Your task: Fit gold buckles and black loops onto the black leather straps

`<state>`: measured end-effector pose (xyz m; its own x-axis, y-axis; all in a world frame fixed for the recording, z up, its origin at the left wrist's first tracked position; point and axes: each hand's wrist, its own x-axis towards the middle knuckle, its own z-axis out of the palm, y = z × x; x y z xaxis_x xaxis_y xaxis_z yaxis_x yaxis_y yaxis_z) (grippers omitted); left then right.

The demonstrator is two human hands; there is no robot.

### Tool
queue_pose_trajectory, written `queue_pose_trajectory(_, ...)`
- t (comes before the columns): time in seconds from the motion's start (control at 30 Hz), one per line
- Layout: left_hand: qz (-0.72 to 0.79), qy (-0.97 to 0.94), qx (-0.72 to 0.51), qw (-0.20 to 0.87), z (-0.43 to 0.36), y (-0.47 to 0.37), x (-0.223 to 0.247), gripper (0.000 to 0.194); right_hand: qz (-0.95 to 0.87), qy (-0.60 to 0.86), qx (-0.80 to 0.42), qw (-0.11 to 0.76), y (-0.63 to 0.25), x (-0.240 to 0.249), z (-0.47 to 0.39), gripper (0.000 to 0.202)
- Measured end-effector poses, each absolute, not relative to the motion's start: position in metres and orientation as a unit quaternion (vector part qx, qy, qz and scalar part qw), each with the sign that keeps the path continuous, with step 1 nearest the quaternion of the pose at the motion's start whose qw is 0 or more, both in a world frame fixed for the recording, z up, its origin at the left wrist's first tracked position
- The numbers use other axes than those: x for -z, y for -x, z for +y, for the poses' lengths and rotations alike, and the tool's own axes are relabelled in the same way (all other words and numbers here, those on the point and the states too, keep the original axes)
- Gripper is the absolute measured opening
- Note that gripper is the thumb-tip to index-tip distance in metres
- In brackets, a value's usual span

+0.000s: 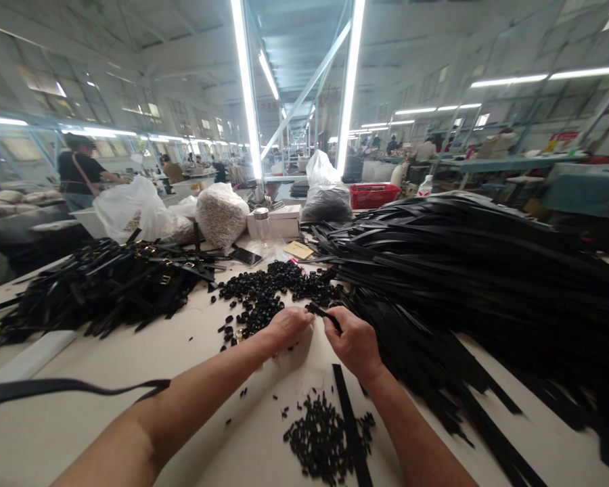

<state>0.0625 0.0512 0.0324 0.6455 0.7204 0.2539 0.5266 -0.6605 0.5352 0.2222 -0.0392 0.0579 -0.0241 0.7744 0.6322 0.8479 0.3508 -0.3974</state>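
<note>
Near the middle of the table, my right hand is closed around a black strap, whose end points toward my left hand. The fingers of my left hand are bent together at that end; what they pinch is too small to make out. Just beyond my hands lies a pile of small black loops. Between my forearms is a heap of tiny black pieces, with a flat black strip lying across it. Another black strap reaches my left forearm from the left.
Long black straps are heaped on the right, and buckled straps on the left. Farther back are filled plastic bags, a glass jar, a phone, a yellow card and a red basket. A person stands at far left.
</note>
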Motion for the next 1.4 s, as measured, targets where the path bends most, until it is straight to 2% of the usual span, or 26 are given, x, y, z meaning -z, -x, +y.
queue_pose_trajectory(0.23, 0.391, -0.830, -0.295, 0.267, 0.042, -0.030, -0.052, 0.012, -0.707, 0.542, -0.014, 0.455, -0.219, -0.067, -0.044, 0.018)
queue_pose_trajectory(0.4, 0.407, -0.638, -0.418, 0.503, 0.015, -0.007, -0.073, 0.020, -0.695, 0.519, -0.074, 0.492, -0.210, -0.074, -0.048, 0.016)
queue_pose_trajectory(0.5, 0.398, -0.562, -0.460, 0.561, -0.001, -0.008, -0.090, 0.026, -0.687, 0.520, -0.114, 0.494, -0.205, -0.073, -0.049, 0.016)
queue_pose_trajectory(0.63, 0.383, -0.528, -0.489, 0.579, -0.011, -0.016, -0.100, 0.028, -0.690, 0.509, -0.163, 0.488, -0.200, -0.069, -0.050, 0.017)
queue_pose_trajectory(0.8, 0.367, -0.486, -0.519, 0.600, -0.006, -0.020, -0.087, 0.030, -0.695, 0.478, -0.198, 0.498, -0.197, -0.066, -0.052, 0.015)
queue_pose_trajectory(1.07, 0.328, -0.344, -0.468, 0.745, -0.015, -0.018, -0.074, 0.036, -0.715, 0.459, -0.250, 0.464, -0.194, -0.066, -0.054, 0.017)
queue_pose_trajectory(1.4, 0.351, -0.416, -0.431, 0.720, -0.034, 0.002, -0.071, 0.031, -0.764, 0.460, -0.205, 0.403, -0.184, -0.078, -0.064, 0.014)
